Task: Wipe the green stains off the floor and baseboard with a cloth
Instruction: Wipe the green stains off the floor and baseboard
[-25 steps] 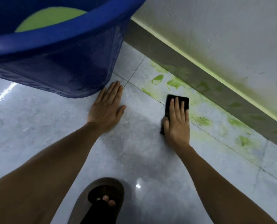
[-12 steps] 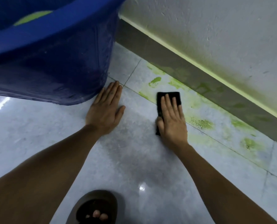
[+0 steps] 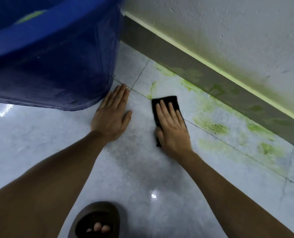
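My right hand (image 3: 172, 127) lies flat on a black cloth (image 3: 166, 100), pressing it onto the pale floor tile across a grout line. Only the cloth's far end and left edge show past my fingers. Green stains (image 3: 214, 127) spread over the tiles to the right of the cloth and along the foot of the grey baseboard (image 3: 211, 83), which also carries green smears. A thin green streak (image 3: 153, 87) curves just beyond the cloth. My left hand (image 3: 112, 114) rests palm down on the floor, fingers together, holding nothing.
A large blue tub (image 3: 57, 54) stands at the upper left, almost touching my left fingertips. The white wall (image 3: 228, 31) above the baseboard is tinted green. My foot in a dark sandal (image 3: 96, 220) is at the bottom edge.
My right hand slid the cloth leftward along the floor, over the green blotches by the grout line, which are now smeared thin. My left hand stayed planted; the view shifted.
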